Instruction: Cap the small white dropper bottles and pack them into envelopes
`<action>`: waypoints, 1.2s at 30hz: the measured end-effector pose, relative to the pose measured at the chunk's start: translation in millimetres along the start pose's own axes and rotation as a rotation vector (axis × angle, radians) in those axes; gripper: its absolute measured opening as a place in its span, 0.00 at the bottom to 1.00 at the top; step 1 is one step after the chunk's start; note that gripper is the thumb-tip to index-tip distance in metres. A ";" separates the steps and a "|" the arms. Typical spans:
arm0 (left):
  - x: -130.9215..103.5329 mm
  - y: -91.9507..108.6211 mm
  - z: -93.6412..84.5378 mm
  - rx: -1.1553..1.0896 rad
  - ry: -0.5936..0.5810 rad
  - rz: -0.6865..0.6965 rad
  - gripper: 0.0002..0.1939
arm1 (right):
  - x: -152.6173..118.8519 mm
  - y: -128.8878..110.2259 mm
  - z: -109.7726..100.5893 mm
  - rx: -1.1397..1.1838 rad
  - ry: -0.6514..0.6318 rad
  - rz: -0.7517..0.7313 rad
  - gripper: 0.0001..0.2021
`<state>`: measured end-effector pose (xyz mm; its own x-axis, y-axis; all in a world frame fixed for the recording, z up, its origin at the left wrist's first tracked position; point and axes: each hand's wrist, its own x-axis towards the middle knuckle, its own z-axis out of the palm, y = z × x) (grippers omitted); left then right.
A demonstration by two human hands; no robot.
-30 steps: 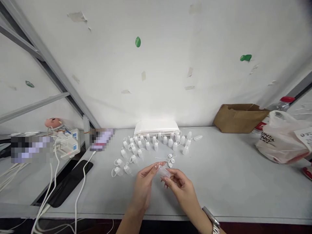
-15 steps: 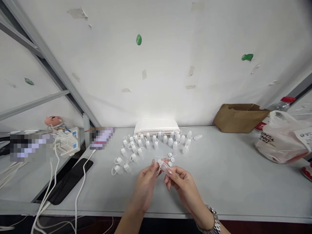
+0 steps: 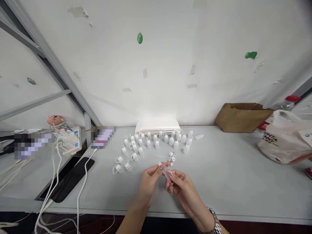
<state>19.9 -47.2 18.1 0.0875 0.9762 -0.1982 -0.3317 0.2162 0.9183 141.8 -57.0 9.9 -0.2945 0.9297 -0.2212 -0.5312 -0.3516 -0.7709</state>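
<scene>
A small translucent bottle [image 3: 167,174] is held tilted between my two hands above the grey table. My right hand [image 3: 183,191] has its thumb and fingers closed round the bottle's body. At the bottle's upper end, my left hand [image 3: 150,182] pinches the white cap [image 3: 160,164], its fingertips hiding part of the neck. Just beyond my fingers lie several loose white caps [image 3: 171,157] with loop straps. Farther back stand several small white bottles [image 3: 157,144], many with looped caps; a few more [image 3: 118,168] are at the left of the group.
Behind the bottles is a white tray-like object [image 3: 157,125]. At the left are a black phone [image 3: 73,178], white cables [image 3: 84,182] and a power strip [image 3: 71,143]. A brown paper bag [image 3: 241,120] and a plastic bag [image 3: 280,143] stand at the right.
My left fingers have closed in on the cap end of the bottle. The held bottle has moved slightly down and is tilted more steeply. The view has shifted a little.
</scene>
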 end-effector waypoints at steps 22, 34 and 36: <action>49.8 -34.0 -1.3 1.345 -0.104 0.588 0.10 | -8.1 -23.7 -63.6 -0.331 0.298 -0.209 0.15; 29.6 -13.8 -10.2 0.862 0.082 0.324 0.07 | -7.9 -25.0 -58.8 -0.436 0.267 -0.164 0.17; 23.8 -8.2 -10.3 0.621 0.068 0.195 0.08 | -8.3 -24.5 -55.9 -0.437 0.206 -0.157 0.17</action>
<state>15.0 -25.6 2.3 0.0147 0.9998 -0.0100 0.2701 0.0057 0.9628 201.7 -49.9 -2.7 -0.0511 0.9855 -0.1620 -0.1616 -0.1682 -0.9724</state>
